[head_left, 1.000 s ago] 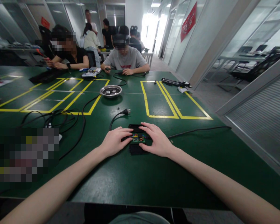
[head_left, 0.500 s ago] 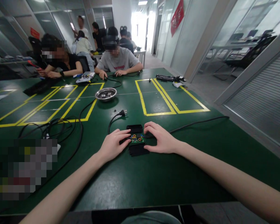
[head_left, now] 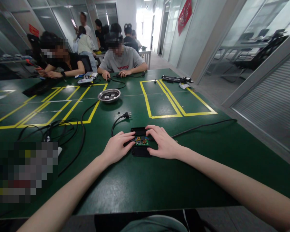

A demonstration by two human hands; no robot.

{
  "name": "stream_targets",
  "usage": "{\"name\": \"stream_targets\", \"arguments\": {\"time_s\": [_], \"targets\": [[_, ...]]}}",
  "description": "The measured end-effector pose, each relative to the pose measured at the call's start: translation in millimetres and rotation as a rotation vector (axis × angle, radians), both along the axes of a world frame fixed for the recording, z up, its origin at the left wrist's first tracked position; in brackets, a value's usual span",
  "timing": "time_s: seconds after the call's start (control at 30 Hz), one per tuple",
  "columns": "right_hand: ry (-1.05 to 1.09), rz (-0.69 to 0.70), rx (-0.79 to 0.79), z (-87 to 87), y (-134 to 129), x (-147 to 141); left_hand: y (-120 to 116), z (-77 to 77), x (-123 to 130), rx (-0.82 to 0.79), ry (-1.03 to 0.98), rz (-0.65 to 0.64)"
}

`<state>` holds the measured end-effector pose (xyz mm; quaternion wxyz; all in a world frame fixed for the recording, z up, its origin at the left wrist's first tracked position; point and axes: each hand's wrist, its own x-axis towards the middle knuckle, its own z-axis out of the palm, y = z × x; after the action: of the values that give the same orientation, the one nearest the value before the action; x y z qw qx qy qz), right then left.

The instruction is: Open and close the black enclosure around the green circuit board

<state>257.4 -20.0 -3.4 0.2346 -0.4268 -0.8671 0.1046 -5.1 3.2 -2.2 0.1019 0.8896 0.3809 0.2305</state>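
A small green circuit board (head_left: 142, 141) with copper-coloured rings lies between two black casing halves, the far one (head_left: 139, 130) and the near one (head_left: 141, 151). My left hand (head_left: 117, 147) is at the board's left end, thumb and fingers curved around the black cable there. On the right, my right hand (head_left: 163, 141) curves around the other end, with its thumb by the near casing and its fingertips by the far one. A black cable (head_left: 203, 125) runs off to the right from beneath it. How firmly either hand grips is hard to see.
A metal bowl (head_left: 109, 96) with small metal parts stands beyond a black plug (head_left: 127, 115). Coiled cables (head_left: 60, 129) lie at left. Yellow tape marks the green table (head_left: 125, 187). A black tripod-like object (head_left: 176, 79) lies far right. Several people are at the far side.
My right hand has moved slightly left, closer to the board. The near casing half has shifted a little left and now sits straighter, close against the board.
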Motion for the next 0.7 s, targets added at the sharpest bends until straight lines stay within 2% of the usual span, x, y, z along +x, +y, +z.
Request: {"name": "stream_targets", "arguments": {"time_s": [0.13, 0.4, 0.5, 0.63, 0.7], "targets": [[-0.005, 0.021, -0.005, 1.3, 2.1, 5.2, -0.6, -0.7, -0.1, -0.008, 0.005, 0.006], [-0.019, 0.113, 0.05, 8.1, 14.6, 27.6, -3.4, 4.6, -1.0, -0.026, -0.146, -0.003], [-0.065, 0.152, 0.048, 11.7, 16.7, 30.3, -4.2, 8.6, -1.1, -0.02, -0.143, -0.01], [-0.051, 0.109, 0.071, 16.1, 11.9, 31.5, -6.3, 17.5, -3.6, -0.026, -0.188, -0.018], [-0.042, 0.118, 0.068, 18.7, 7.1, 32.0, -7.9, 22.2, -5.6, -0.055, -0.203, -0.061]]}}
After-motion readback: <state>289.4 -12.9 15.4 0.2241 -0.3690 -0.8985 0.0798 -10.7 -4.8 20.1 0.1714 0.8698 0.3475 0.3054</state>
